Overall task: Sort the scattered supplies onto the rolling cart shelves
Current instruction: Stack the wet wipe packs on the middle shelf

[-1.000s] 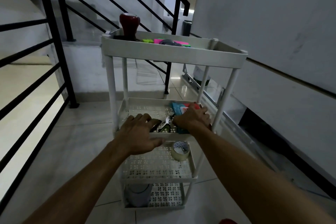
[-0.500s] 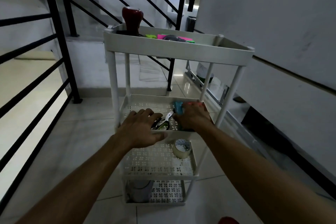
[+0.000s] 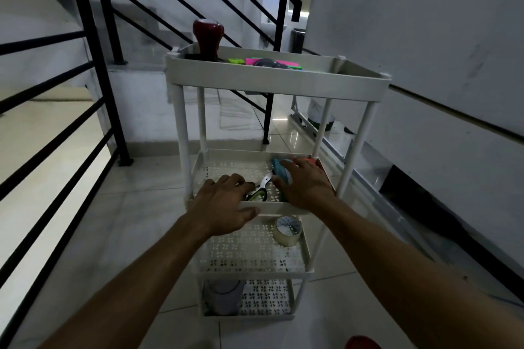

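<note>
A white four-tier cart stands on the tiled floor. Both my hands reach onto its second shelf. My left hand lies over the front rim, its fingertips touching the dark and green handles of the scissors, its thumb along the rim. My right hand rests palm down on a teal packet with a red edge. A roll of clear tape stands on the third shelf. A grey tub sits on the bottom shelf.
On the top tray are a dark red stamp-like object, neon sticky notes and a grey item. Black stair railings run along the left and behind the cart. A wall is close on the right. Something red peeks in at the bottom edge.
Both hands stay on the second shelf; my right hand has slid a little further over the teal packet. The view has tilted so the cart sits slightly higher.
</note>
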Demonstrator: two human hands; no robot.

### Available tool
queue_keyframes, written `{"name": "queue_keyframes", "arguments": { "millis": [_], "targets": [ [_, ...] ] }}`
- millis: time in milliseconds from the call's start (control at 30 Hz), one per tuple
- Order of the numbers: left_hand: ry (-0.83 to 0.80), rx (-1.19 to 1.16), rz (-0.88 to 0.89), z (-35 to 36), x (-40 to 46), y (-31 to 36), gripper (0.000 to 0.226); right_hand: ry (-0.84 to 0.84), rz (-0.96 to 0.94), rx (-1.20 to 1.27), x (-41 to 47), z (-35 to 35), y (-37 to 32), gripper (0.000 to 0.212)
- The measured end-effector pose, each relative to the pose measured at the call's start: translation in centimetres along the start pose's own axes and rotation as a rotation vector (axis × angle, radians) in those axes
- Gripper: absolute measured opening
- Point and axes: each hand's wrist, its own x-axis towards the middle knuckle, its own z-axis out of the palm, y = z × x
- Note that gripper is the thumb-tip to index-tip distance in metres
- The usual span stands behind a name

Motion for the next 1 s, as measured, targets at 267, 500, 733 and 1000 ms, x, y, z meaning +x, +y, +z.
{"name": "queue_keyframes", "arguments": {
  "millis": [267,500,733,1000],
  "targets": [
    [0.067,0.068,0.001,0.6,-2.5,1.0,0.062,0.073,-0.095,-0.017,-3.6,-1.1,-1.3,0.062],
    [0.112,0.083,-0.042,-0.2,-4.6,2.3,0.069,0.096,-0.143,-0.017,-8.1,-2.7,-1.1,0.063],
    [0.24,0.022,0.028,0.7,-10.0,4.6,0.065,0.142,-0.145,-0.002,-15.0,-0.7,0.1,0.069],
    [0.061,-0.101,0.061,12.3,-15.0,8.2,0.061,-0.045,-0.22,0.014,-23.1,9.6,4.8,0.07]
  ]
}}
